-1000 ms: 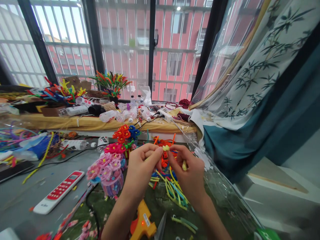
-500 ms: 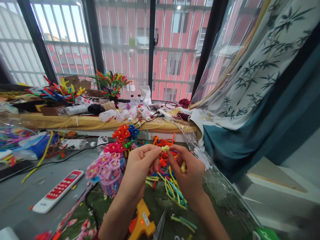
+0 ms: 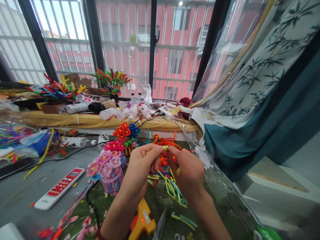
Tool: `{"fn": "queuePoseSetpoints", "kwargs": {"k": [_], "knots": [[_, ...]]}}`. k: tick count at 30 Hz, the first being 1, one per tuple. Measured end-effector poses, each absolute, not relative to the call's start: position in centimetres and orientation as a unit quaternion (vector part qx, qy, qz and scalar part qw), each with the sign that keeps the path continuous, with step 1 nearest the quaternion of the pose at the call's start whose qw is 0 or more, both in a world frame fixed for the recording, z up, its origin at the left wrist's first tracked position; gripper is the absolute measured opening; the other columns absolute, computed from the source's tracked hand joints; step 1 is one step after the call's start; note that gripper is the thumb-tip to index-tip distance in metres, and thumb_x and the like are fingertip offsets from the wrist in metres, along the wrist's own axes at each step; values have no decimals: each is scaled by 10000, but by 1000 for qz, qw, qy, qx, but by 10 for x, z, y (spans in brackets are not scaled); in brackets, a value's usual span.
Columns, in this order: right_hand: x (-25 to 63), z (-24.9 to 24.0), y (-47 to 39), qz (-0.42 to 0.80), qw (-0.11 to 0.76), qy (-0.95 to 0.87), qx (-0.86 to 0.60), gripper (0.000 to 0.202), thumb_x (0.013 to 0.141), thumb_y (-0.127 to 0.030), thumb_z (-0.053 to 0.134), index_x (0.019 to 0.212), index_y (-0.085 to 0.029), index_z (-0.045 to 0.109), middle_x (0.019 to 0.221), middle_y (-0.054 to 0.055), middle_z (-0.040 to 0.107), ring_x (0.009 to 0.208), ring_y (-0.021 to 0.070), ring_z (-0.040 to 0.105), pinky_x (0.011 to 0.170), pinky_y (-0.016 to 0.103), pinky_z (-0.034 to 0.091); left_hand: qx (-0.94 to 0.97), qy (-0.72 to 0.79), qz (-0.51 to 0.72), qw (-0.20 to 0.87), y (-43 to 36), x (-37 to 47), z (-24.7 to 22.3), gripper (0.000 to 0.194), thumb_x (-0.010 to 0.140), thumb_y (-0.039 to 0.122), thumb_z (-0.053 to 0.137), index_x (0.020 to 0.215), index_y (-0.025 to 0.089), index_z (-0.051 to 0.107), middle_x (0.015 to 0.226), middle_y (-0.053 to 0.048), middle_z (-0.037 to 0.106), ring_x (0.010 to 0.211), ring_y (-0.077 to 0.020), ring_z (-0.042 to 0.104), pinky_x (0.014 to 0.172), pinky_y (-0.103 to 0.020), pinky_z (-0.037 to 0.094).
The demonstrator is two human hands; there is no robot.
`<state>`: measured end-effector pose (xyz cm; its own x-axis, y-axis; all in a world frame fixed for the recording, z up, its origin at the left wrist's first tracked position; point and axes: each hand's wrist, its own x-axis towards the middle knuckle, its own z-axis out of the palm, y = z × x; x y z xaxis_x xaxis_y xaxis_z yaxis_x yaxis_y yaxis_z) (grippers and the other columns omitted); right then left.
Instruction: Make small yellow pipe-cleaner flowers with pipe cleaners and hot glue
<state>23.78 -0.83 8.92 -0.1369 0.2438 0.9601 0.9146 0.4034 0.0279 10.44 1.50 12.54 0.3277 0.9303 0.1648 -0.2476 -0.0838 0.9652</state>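
Item one, yellow piece [image 3: 165, 147]: one, small, held in the air above the dark green mat [image 3: 160, 202], straight ahead of me and between my two hands. Its long axis, so far as so small a thing shows one, runs roughly level from side to side, one end toward each hand; I cannot tell a front from a back. Appearance: pale yellow, soft and fuzzy-looking, lumpy along the top, its lower part and ends partly covered by my grip. Item two, left hand [image 3: 141, 168]: closed in a pinch on the left end of the piece, the remaining digits curled beneath. Item three, right hand [image 3: 188, 168]: closed in a pinch at the right end, a second pale yellow bit [image 3: 178, 171] showing against the curled digits; its full shape is hidden. Item four, yellow and green strips [image 3: 172, 190]: loose bundle on the mat, below and between the hands. Item five, glue gun [image 3: 143, 220]: yellow and orange, small red light lit, near my left forearm. Item six, scissors [image 3: 160, 226]: blades pointing away from me, just beside the gun. Item seven, flower basket [image 3: 112, 181]: purple, filled with pink fuzzy blooms, left of the left hand. Item eight, remote [image 3: 60, 189]: white and red, lying diagonally on the grey surface.
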Motion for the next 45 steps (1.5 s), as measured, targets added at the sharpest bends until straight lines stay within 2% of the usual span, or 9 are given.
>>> {"fn": "queuePoseSetpoints", "kwargs": {"k": [4,8,13,19,25,29,32,39,45], "knots": [[237,89,-10,-235,532,-653,-485,112,930,-197,577,913,-153,678,555,-33,570,454,112,479,496,240,333,581,327,474,575,18,101,127,325,783,437,654,632,162,567,486,57,491,414,-54,359,396,-178,246],[233,95,-12,-59,562,-625,-539,85,864,-227,629,811,-175,670,484,-92,432,394,88,391,447,223,270,652,359,474,471,22,95,128,245,778,399,659,797,155,661,615,22,600,528,-99,498,481,-194,372],[233,96,-11,25,553,-624,-551,118,844,-263,626,784,-179,685,492,-89,415,424,90,398,475,216,272,709,389,459,368,25,91,124,221,788,344,610,746,141,687,668,-23,661,630,-145,568,586,-231,433],[237,94,-9,92,567,-622,-532,189,852,-341,637,815,-181,731,496,-67,481,449,103,394,487,230,286,641,398,454,474,25,90,126,277,734,406,657,696,132,662,521,25,543,477,-91,431,454,-203,298],[249,98,-8,328,565,-579,-488,368,794,-520,688,761,-161,762,671,24,674,568,145,513,550,257,383,597,383,452,541,26,87,129,310,684,439,714,707,133,672,534,29,549,467,-79,418,440,-196,272],[253,96,-7,425,540,-587,-428,500,756,-629,689,636,-145,717,540,-13,551,494,100,390,482,241,275,599,389,453,533,27,89,128,334,684,452,720,730,125,672,528,36,540,458,-76,413,443,-194,273],[252,95,-6,445,548,-575,-414,484,740,-610,720,600,-148,684,487,-55,429,470,74,276,466,238,210,610,395,454,516,27,90,128,339,700,458,705,741,124,670,528,36,542,459,-79,413,450,-194,275],[249,98,-5,437,544,-568,-436,409,733,-545,752,743,-137,711,511,-81,377,474,66,247,458,228,203,656,394,445,464,26,91,126,300,726,428,696,742,129,713,518,33,539,472,-86,381,446,-206,243],[265,83,-4,519,474,-564,-433,483,835,-553,663,1148,-196,571,582,-107,400,452,67,263,430,204,184,649,412,479,424,29,89,123,256,745,397,689,747,143,719,682,-18,653,636,-140,530,576,-215,380]]}}
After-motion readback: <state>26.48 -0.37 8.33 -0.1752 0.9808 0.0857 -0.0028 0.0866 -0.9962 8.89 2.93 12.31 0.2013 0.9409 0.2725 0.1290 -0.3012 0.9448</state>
